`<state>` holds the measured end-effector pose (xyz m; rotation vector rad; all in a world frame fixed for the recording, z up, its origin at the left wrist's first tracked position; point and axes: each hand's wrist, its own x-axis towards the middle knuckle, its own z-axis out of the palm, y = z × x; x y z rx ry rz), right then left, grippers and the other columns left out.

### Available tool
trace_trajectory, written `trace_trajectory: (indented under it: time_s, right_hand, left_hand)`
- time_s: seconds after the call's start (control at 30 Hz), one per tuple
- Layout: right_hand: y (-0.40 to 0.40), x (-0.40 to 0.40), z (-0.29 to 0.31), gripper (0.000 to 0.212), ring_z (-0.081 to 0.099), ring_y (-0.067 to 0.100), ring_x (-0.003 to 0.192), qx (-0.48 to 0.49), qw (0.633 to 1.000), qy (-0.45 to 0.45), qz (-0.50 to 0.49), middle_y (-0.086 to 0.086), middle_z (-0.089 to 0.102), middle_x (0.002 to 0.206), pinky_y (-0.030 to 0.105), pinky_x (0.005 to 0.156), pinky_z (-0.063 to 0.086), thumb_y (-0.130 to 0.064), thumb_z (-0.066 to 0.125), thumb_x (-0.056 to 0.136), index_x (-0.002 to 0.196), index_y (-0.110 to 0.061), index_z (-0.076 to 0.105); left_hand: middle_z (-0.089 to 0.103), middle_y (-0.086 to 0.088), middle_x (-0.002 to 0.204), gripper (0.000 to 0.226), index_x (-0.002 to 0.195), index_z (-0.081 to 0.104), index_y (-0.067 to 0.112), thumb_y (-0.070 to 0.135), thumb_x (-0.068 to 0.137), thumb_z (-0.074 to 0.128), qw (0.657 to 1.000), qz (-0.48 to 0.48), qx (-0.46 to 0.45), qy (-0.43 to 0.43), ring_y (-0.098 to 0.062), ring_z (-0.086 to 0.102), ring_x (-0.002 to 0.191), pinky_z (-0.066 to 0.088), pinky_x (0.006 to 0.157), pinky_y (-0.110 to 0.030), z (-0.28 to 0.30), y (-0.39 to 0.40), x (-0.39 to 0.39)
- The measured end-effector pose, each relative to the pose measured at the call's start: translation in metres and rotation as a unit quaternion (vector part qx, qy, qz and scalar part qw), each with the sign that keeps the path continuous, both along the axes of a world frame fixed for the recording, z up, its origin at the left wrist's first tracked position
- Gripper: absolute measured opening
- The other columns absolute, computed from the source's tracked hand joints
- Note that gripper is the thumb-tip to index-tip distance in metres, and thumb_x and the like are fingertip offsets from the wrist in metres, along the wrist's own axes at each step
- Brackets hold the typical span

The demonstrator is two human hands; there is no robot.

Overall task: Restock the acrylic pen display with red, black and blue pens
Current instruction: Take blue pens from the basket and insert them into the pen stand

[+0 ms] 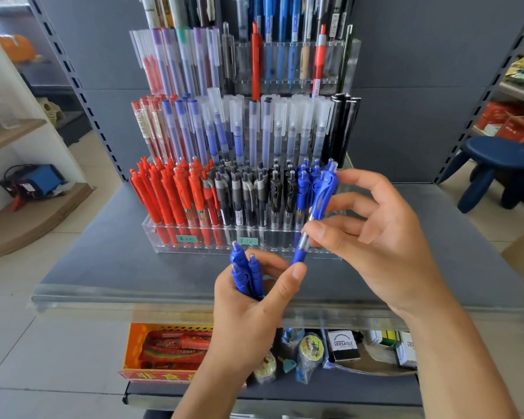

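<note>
The right hand (372, 234) is pinching one blue pen (313, 213) between thumb and fingers, holding it tilted just in front of the display (194, 240), near the blue pens at the right end of its front row. The left hand (254, 300) is gripping a bunch of blue pens (244, 273) upright below it, over the shelf (103, 267).

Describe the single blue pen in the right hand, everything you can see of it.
The blue pen is a retractable click type: blue plastic clip and upper barrel, clear middle section, blue grip below. It tilts with the clicker up and to the right, in front of the display's blue pens. The right hand pinches its middle; the left hand's thumb touches its lower end. Its tip is hidden.
</note>
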<state>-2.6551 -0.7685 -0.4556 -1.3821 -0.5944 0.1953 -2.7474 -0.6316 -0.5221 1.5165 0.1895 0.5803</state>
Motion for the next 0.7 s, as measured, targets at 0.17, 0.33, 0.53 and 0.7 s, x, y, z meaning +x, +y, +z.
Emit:
trace_trajectory:
  time_s: [0.17,0.33,0.53,0.7]
  right_hand:
    - [0.000,0.001,-0.001,0.049,0.075,0.036,0.079,0.007,1.000,-0.019,-0.022,0.012,0.073,0.091,0.043,0.072,0.063,-0.015,0.079,0.073,0.117,-0.020,0.058]
    - [-0.006,0.004,0.000,0.047,0.077,0.030,0.089,0.028,0.999,-0.029,-0.020,0.010,0.075,0.097,0.037,0.075,0.062,-0.008,0.069,0.085,0.128,-0.020,0.057]
    - [-0.014,0.015,-0.006,0.049,0.074,0.025,0.100,0.010,0.992,-0.102,-0.068,0.007,0.071,0.108,0.045,0.088,0.061,0.001,0.056,0.099,0.138,-0.029,0.050]
    - [-0.016,0.020,-0.009,0.046,0.072,0.025,0.106,0.028,0.983,-0.143,-0.115,0.008,0.067,0.113,0.048,0.092,0.059,0.001,0.052,0.103,0.139,-0.026,0.045]
  left_hand:
    - [0.055,0.009,0.052,0.017,0.075,0.065,0.028,0.033,0.081,0.081,1.000,0.007,0.019,0.015,-0.011,0.040,0.041,0.037,0.045,-0.023,0.001,-0.003,-0.001]
    - [0.035,-0.004,0.046,0.017,0.080,0.065,0.024,0.037,0.082,0.077,1.000,0.010,-0.009,0.028,-0.023,0.027,0.043,0.024,0.042,-0.039,0.001,-0.005,-0.002]
    - [0.034,-0.007,0.046,0.018,0.079,0.063,0.025,0.039,0.084,0.074,0.999,0.026,-0.015,0.041,-0.025,0.028,0.045,0.027,0.041,-0.047,0.001,-0.005,-0.002]
    - [0.035,-0.005,0.046,0.021,0.079,0.062,0.024,0.040,0.085,0.074,0.999,0.025,-0.015,0.041,-0.021,0.030,0.045,0.030,0.042,-0.045,-0.002,-0.005,-0.001]
